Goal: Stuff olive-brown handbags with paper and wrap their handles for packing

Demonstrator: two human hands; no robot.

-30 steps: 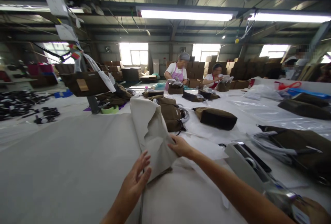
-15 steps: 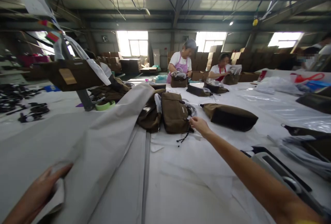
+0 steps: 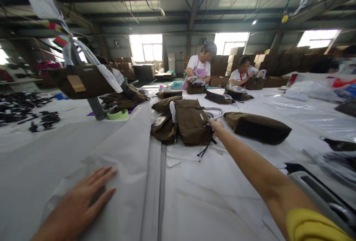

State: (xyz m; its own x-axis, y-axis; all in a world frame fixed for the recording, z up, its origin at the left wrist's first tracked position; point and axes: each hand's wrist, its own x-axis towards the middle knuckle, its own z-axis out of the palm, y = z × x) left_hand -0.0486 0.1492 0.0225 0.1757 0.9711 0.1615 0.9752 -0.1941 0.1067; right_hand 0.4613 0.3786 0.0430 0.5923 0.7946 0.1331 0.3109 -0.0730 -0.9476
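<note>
My left hand (image 3: 83,200) lies flat with fingers stretched on a sheet of white tissue paper (image 3: 125,159) spread over the white table. My right hand (image 3: 214,125) reaches far forward and closes on the right edge of a brown bag (image 3: 191,121) standing in the middle of the table, by its dark cord. A second brown bag (image 3: 164,129) lies against its left side.
A long brown bag (image 3: 257,126) lies to the right of my hand. A grey tape dispenser (image 3: 319,192) sits at the near right. A green tape roll (image 3: 118,114) rests by a metal post. Two people work on bags at the far end. Black parts (image 3: 25,111) cover the left.
My left hand has laid the raised paper sheet flat on the table. My right hand let go of the paper, stretched forward and took hold of the brown bag.
</note>
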